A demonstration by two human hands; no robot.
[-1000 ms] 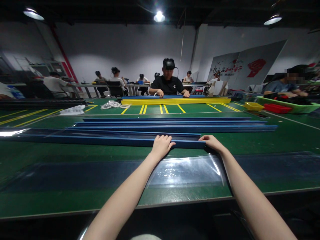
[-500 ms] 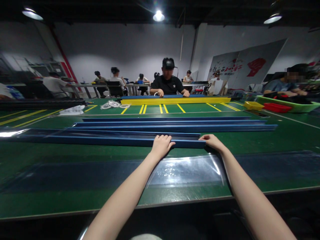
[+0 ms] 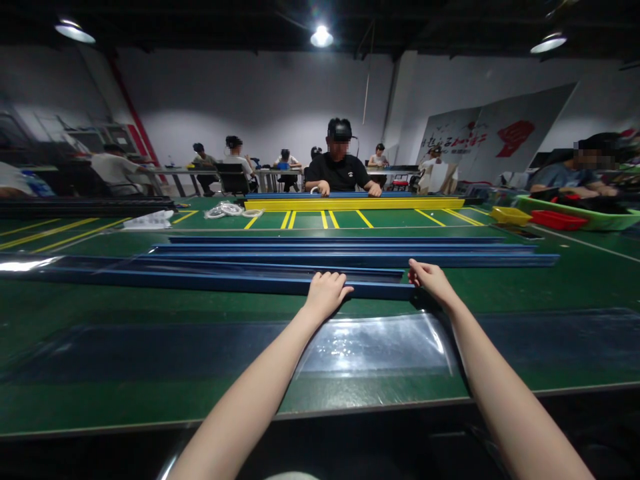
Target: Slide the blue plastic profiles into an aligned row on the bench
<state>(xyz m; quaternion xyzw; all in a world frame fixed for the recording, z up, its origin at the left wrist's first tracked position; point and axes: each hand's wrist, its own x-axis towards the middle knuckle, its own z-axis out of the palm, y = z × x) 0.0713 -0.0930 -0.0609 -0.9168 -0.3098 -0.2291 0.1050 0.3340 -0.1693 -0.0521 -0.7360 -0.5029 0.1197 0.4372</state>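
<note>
A long blue channel strip [image 3: 240, 283] lies across the table with its right end in front of me. My left hand [image 3: 326, 295] is closed over its near wall, fingers over the top and thumb along the front. Just off that right end is my right hand [image 3: 433, 283], its fingers curled and pressed together; whatever is between them, if anything, is too small to make out. Closer to me, a sheet of clear plastic film [image 3: 370, 343] lies under my forearms, shiny and slightly bowed.
Behind my strip lie several more blue strips [image 3: 350, 259]. Across the table a person in black [image 3: 345, 172] has both hands at a blue strip behind a yellow one [image 3: 355, 204]. White coiled tubing [image 3: 230, 210], a yellow tray [image 3: 511, 216], a red tray [image 3: 557, 220] and a green basket [image 3: 613, 221] are farther off.
My right hand has come off the strip's right end, rising slightly with its fingers drawn together. My left hand keeps its place on the strip. The view has shifted a little.
</note>
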